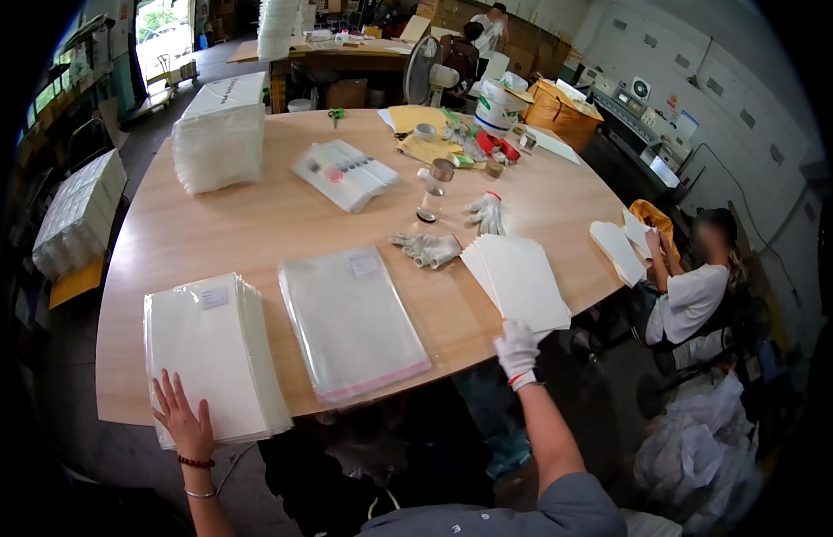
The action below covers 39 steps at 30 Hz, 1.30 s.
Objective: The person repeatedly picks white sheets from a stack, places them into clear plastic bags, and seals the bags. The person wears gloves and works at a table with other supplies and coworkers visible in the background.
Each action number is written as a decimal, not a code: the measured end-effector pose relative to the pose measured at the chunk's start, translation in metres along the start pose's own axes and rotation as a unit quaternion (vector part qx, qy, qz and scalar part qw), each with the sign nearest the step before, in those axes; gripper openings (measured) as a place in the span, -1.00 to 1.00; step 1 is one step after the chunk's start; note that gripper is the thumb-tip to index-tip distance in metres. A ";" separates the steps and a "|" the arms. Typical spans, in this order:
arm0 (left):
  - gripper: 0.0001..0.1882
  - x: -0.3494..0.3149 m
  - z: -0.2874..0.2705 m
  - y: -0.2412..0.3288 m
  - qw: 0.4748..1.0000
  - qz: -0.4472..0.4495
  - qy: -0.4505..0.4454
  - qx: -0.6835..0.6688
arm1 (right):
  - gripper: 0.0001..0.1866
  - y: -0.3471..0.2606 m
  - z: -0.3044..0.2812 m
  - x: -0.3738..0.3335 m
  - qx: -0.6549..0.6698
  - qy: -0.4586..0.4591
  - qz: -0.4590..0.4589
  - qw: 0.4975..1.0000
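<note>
My left hand is bare, with a beaded bracelet and a bangle at the wrist. Its spread fingers lie flat on a stack of white sheets in clear bags at the table's near left. My right hand wears a white glove with a red-edged cuff. Its fingertips are at the near edge of a fanned pile of white sheets, thumb apart, nothing visibly held. Between the hands lies a pile of clear plastic bags with a pink strip along its near edge and a small label.
Two white work gloves lie by a clear bottle. Behind are packaged plastic bags, a tall wrapped stack, a white bucket and green-handled scissors. A seated person handles white sheets at right.
</note>
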<state>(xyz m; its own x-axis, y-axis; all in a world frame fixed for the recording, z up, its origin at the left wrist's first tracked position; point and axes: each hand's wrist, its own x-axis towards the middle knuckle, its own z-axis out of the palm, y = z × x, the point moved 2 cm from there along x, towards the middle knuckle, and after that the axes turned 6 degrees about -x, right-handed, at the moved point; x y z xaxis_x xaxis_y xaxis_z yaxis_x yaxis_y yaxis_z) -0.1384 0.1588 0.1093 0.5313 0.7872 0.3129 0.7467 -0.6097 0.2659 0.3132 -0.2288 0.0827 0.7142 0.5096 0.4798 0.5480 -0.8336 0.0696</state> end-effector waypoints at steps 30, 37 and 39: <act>-0.90 0.009 0.152 0.218 0.947 0.222 -0.132 -0.191 | -0.66 0.033 -0.105 -0.092 0.704 -0.107 0.302 0.634; -0.89 0.003 0.156 0.206 0.930 0.270 -0.101 -0.229 | -0.55 -0.011 -0.099 -0.152 0.748 -0.296 0.345 0.485; -0.86 0.001 0.145 0.203 0.939 0.272 -0.015 -0.210 | -0.62 -0.016 -0.095 -0.161 0.730 -0.254 0.393 0.499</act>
<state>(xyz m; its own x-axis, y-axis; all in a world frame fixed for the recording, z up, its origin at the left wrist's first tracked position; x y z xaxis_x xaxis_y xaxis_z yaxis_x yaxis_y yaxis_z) 0.0714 0.0495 0.0312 0.8038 0.3469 0.4834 0.1406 -0.9002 0.4121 0.1481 -0.3180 0.0871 0.7726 0.4458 -0.4520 -0.5194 0.0345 -0.8538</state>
